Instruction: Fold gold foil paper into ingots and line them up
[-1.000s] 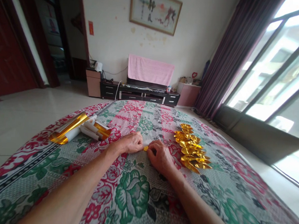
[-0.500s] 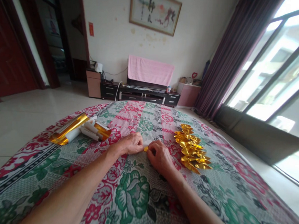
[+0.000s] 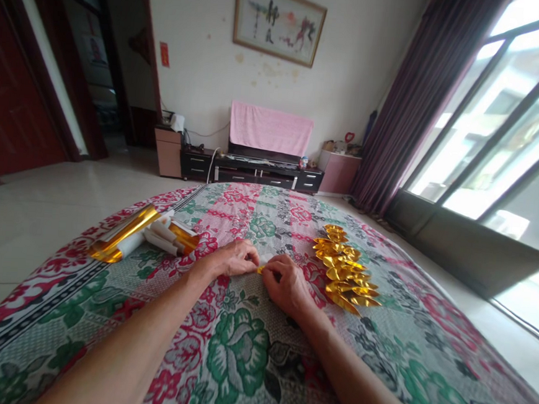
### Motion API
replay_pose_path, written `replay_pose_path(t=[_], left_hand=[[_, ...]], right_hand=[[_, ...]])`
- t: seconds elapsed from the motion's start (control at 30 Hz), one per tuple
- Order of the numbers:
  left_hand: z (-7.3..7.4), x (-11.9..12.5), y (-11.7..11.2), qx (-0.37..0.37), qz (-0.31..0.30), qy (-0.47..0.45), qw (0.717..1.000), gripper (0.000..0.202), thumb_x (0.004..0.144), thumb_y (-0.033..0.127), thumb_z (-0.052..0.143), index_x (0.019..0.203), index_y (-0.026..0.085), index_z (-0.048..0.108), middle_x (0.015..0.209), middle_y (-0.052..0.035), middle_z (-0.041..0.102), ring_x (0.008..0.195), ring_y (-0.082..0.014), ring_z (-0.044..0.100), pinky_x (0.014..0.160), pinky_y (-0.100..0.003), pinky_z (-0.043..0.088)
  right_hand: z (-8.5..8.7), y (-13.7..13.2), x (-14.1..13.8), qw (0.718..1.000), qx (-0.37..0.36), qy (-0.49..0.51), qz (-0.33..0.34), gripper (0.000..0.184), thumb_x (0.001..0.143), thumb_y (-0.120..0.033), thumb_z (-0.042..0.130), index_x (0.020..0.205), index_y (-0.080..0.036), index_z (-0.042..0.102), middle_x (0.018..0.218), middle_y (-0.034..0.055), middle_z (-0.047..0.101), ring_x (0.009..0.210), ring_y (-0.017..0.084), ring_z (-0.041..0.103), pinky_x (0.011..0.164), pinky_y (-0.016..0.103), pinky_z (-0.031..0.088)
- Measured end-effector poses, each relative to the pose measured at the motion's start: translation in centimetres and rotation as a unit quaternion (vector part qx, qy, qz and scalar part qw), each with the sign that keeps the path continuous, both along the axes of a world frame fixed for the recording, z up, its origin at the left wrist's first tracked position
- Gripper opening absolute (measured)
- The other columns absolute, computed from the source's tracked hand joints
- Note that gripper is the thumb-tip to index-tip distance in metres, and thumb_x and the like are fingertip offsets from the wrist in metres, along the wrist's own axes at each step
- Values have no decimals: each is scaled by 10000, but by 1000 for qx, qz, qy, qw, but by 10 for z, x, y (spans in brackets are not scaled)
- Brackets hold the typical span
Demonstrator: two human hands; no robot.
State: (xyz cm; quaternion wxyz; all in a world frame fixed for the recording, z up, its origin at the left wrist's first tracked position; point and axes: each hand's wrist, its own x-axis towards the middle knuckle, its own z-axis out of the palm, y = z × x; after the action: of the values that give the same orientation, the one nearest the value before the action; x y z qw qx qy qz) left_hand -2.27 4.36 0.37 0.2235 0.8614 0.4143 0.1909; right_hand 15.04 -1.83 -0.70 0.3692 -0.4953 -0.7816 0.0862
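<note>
Across the middle of the table, in the head view, two bare hands meet over one small piece of gold paper, whose visible bit lies in the narrow gap between them. The left hand comes in from the left, its thumb and forefinger bent together at the paper's left side; whether they pinch it or only touch it, I cannot tell. The right hand is curled, grasping the paper's right end, with most of that end hidden under the fingers. To the right of the hands, one row of gold folded pieces runs from far to near, overlapping too much for a sure count. To the left lies one pile of gold and white paper, with at least two curled sheets or rolls in it. One flowered cloth covers the table. At the far side stand one low black cabinet and, above it, one pink towel; one framed picture hangs on the wall. One purple curtain hangs at the far right.
</note>
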Motion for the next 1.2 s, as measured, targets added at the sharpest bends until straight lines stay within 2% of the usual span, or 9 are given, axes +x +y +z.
replay_pose_path(t=[0.13,0.3,0.47,0.6,0.73,1.0,1.2], left_hand=[[6,0,-2,3,-9,5,1000,191,681,264,563,774,164,698,844,-32,623,764,-136,560,671,-199,425],[8,0,-5,-2,-1,16,1000,201,678,246,550,794,170,696,870,-27,611,751,-127,554,659,-198,422],[6,1,-5,-6,12,16,1000,200,687,268,543,793,179,688,851,-14,595,709,-108,538,591,-180,400],[6,2,-7,-6,18,15,1000,201,687,282,540,777,176,685,823,-13,593,668,-104,522,549,-181,376],[6,3,-8,1,19,26,999,196,676,265,541,769,192,697,842,-20,594,694,-117,528,576,-194,387],[6,8,-6,25,22,55,998,197,677,207,516,745,212,702,826,-19,584,723,-133,529,646,-218,402],[10,10,-11,38,12,62,997,193,724,234,503,747,216,694,843,-21,584,799,-149,537,720,-235,412]], right_hand=[[-2,3,-3,999,3,-12,-35,124,769,-202,573,664,-167,631,749,25,565,702,117,542,645,214,414],[-3,5,-5,999,-11,-20,-46,86,748,-159,581,699,-175,649,773,32,568,734,131,540,663,225,414],[-2,8,-3,999,-34,1,-21,223,741,-62,527,728,-200,701,815,50,606,802,151,569,739,245,440],[-3,8,-1,999,-35,8,-17,285,741,-35,484,727,-204,713,843,52,617,799,149,579,740,246,452],[-5,4,-2,1000,-7,12,-25,319,696,-6,470,757,-208,709,863,46,615,824,146,575,757,239,448],[-8,0,-6,998,27,26,-40,226,679,-62,518,697,-194,700,779,35,620,756,135,572,696,210,440],[-11,1,-9,997,45,31,-51,231,668,-66,521,684,-193,713,742,37,632,723,131,572,684,202,430]])
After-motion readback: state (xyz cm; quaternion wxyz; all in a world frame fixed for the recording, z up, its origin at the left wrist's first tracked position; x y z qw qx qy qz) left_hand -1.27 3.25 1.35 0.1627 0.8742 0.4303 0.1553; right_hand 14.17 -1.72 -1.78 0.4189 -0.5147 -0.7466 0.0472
